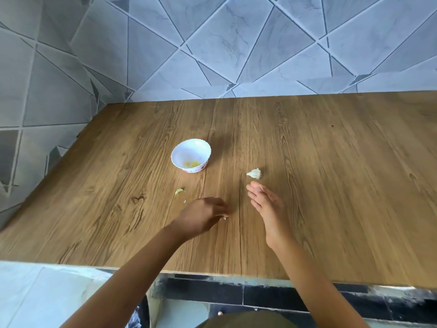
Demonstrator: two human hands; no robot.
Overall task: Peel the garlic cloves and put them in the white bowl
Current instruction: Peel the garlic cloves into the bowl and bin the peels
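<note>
A small white bowl (191,155) with a scalloped rim stands on the wooden table, with several yellowish peeled cloves (192,164) inside. To its right lies a white piece of garlic bulb (255,173) in its skin. My right hand (266,204) hovers just in front of that garlic, fingers straight, holding nothing. My left hand (203,215) is lower and to the left, fingers curled down, pinching a small white bit (224,217) at the fingertips. Whether that bit is skin or a clove, I cannot tell.
A pale green scrap of peel (179,191) and a tiny white fragment (185,201) lie on the table (331,185) left of my left hand. The tabletop's front edge runs below my forearms. A tiled wall rises behind and to the left.
</note>
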